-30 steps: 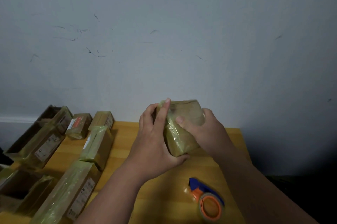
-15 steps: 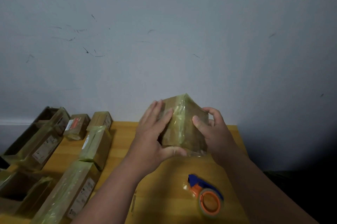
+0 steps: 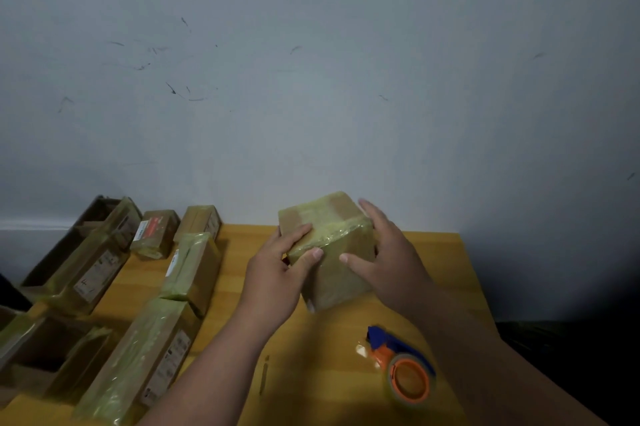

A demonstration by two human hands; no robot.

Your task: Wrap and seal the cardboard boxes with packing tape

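Note:
A small cardboard box [image 3: 332, 273], banded with yellowish clear tape, sits between my hands over the wooden table [image 3: 443, 252]. My left hand [image 3: 277, 269] grips its left top edge, fingers on top and thumb on the front face. My right hand [image 3: 388, 252] lies against its right side with fingers straight and thumb pressing the front face. A roll of tape in an orange and blue dispenser [image 3: 405, 370] lies on the table in front of the box, near my right forearm.
Several taped boxes lie on the table's left half, among them a long one [image 3: 138, 363] at the front and one [image 3: 192, 269] behind it. Open cardboard boxes [image 3: 45, 346] stand at the far left. A grey wall rises right behind the table.
The box has been turned between my hands, so a flat taped top now faces up instead of a corner edge. It has also come lower, toward the table.

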